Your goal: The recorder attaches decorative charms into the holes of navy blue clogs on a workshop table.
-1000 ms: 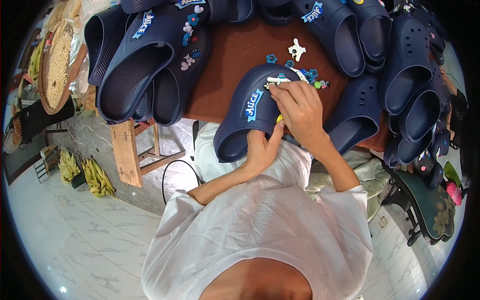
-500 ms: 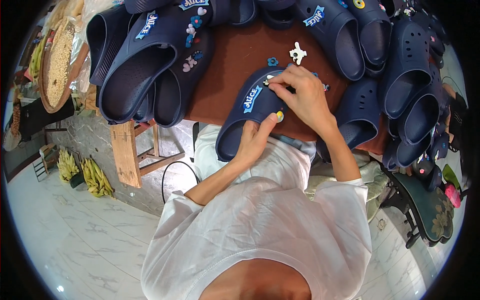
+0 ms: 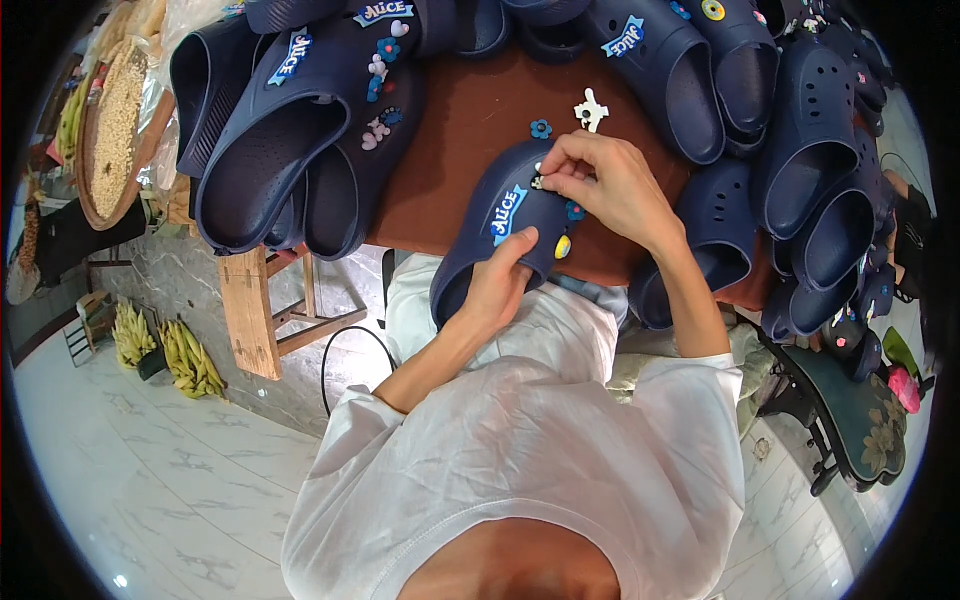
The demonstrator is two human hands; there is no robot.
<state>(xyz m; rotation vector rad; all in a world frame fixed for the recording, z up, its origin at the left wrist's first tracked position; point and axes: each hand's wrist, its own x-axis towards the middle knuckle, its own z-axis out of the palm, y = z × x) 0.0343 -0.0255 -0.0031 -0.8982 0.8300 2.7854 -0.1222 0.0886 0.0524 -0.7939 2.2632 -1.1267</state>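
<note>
A navy foam clog (image 3: 476, 225) is held over the near edge of the brown-covered table, its opening toward me. My left hand (image 3: 497, 285) grips it at that opening, thumb on top and the other fingers inside, out of sight. A blue banner charm (image 3: 508, 214), a blue flower charm (image 3: 574, 211) and a round yellow charm (image 3: 563, 246) decorate its upper. My right hand (image 3: 618, 190) pinches a small white charm (image 3: 538, 183) at the clog's toe; whether it is fastened is unclear. Just beyond lie a loose blue flower charm (image 3: 541, 129) and a white figure charm (image 3: 592, 109).
More navy clogs, many with charms, crowd the table's left (image 3: 275, 160), far side and right (image 3: 722, 215). A wooden stool (image 3: 250, 315) is at the left, near yellow bananas (image 3: 190, 360) on the floor. A dark floral-patterned seat (image 3: 870, 430) stands at the right.
The clog has turned slightly in my left hand, whose thumb has shifted left, away from the yellow charm. The blue flower charm on the clog's side now shows. My right hand keeps its pinch.
</note>
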